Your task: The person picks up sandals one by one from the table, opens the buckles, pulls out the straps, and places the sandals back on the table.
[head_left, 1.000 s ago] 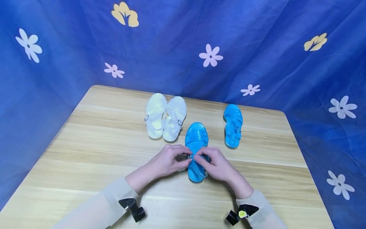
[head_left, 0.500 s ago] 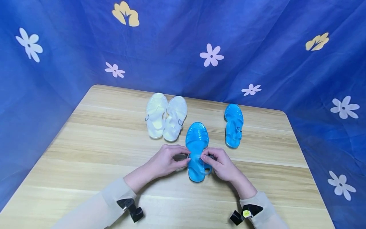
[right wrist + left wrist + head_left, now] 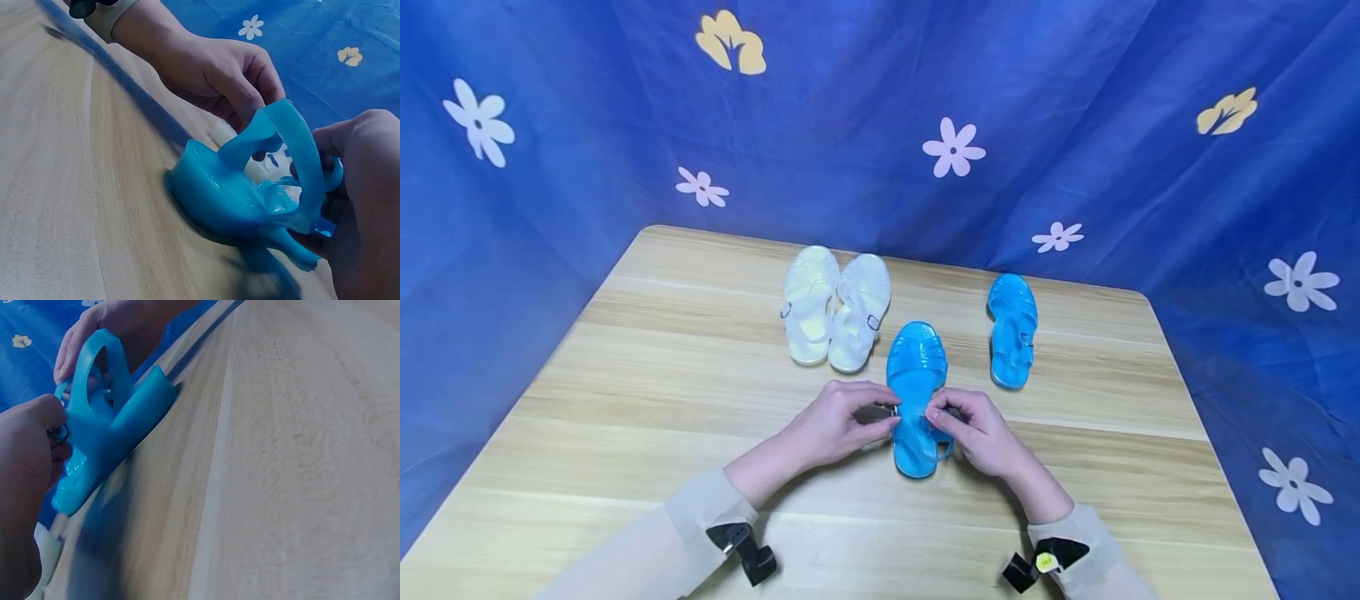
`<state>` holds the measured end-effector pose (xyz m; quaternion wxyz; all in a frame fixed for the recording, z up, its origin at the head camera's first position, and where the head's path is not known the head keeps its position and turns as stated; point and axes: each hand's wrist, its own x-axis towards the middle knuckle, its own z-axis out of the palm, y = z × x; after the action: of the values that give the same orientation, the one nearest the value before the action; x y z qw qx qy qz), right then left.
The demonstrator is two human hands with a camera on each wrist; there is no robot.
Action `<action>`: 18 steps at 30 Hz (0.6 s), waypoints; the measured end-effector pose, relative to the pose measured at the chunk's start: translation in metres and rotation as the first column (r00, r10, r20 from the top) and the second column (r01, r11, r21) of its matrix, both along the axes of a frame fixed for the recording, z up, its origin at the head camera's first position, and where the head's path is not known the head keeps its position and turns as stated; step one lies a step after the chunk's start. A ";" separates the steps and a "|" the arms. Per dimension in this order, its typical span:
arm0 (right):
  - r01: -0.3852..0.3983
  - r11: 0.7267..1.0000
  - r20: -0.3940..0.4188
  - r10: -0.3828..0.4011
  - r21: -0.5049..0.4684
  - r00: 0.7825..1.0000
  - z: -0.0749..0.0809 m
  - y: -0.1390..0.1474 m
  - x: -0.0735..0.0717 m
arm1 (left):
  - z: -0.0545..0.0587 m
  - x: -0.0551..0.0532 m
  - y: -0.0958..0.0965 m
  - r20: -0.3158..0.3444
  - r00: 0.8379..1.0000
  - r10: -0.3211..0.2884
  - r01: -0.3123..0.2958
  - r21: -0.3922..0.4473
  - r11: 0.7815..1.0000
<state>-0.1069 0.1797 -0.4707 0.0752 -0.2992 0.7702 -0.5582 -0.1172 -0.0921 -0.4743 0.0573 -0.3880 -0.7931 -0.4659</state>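
A translucent blue jelly sandal [image 3: 917,358] lies on the table in front of me, toe pointing away. At its left side my left hand [image 3: 848,423] pinches the small metal buckle [image 3: 60,432] between thumb and fingers. On the other side my right hand [image 3: 976,429] pinches the thin ankle strap, whose far end is hidden by the fingers. The heel strap [image 3: 300,147] arches up over the sole in the right wrist view. In the left wrist view, the sandal's sole [image 3: 147,406] rests close over the wood.
Two white jelly sandals [image 3: 811,275] with buckles stand side by side behind my left hand. A second blue sandal [image 3: 1011,292] lies at the back right. The wooden table [image 3: 647,358] ends at a blue flowered curtain [image 3: 850,100].
My right hand has drawn back to the right from the buckle, pulling the strap across, then stayed there. My left hand has barely moved.
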 end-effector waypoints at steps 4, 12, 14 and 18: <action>0.004 1.000 0.005 -0.004 -0.007 1.000 0.001 0.001 0.000 | 0.001 0.000 0.000 0.008 1.000 0.002 -0.002 -0.009 1.000; 0.006 0.999 -0.024 -0.006 -0.034 1.000 0.000 0.001 0.004 | 0.001 0.004 -0.005 0.047 0.999 0.011 -0.009 -0.039 0.999; 0.010 0.999 -0.053 -0.012 -0.041 0.998 0.000 0.001 0.004 | 0.002 0.004 -0.006 0.055 0.998 0.017 -0.014 -0.050 0.999; 0.039 0.998 -0.100 -0.043 -0.041 0.994 0.002 0.004 0.005 | 0.002 0.004 -0.006 0.057 0.998 0.020 -0.016 -0.070 0.997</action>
<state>-0.1015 0.1838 -0.4687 0.0191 -0.3123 0.7681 -0.5587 -0.1135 -0.0984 -0.4718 0.0250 -0.3689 -0.8137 -0.4486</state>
